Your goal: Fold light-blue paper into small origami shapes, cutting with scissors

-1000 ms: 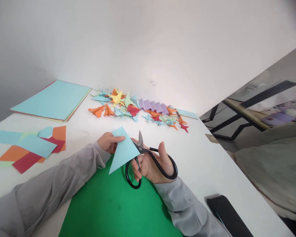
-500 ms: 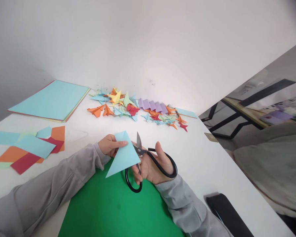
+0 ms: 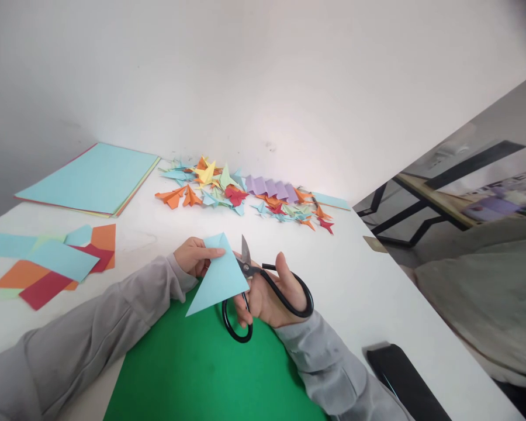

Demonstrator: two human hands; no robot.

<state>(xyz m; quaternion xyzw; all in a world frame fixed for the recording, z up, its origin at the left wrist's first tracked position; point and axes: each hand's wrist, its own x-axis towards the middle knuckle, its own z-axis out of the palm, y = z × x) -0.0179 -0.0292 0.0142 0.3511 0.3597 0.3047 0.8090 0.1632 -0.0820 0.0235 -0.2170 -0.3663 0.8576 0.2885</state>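
Between thumb and fingers, my left hand [image 3: 197, 256] pinches a light blue folded sheet of paper [image 3: 219, 278] with a long pointed lower corner. My right hand [image 3: 267, 295] holds black-handled scissors [image 3: 246, 269], its thumb and fingers in the two loops. The scissor blades are spread; one rises beside the paper's right edge, and the paper hides the other. Both hands are above a green sheet [image 3: 210, 374] on the white table.
Cut paper pieces [image 3: 48, 269] in several colours lie at left. Behind them is a stack of large sheets [image 3: 92, 178]. Small folded paper figures [image 3: 219, 181] and a purple pleated strip [image 3: 272, 188] line the wall. A black phone-like object [image 3: 403, 380] rests at lower right.
The paper and my left hand have shifted very slightly left. The scissors stay spread at nearly the same spot.
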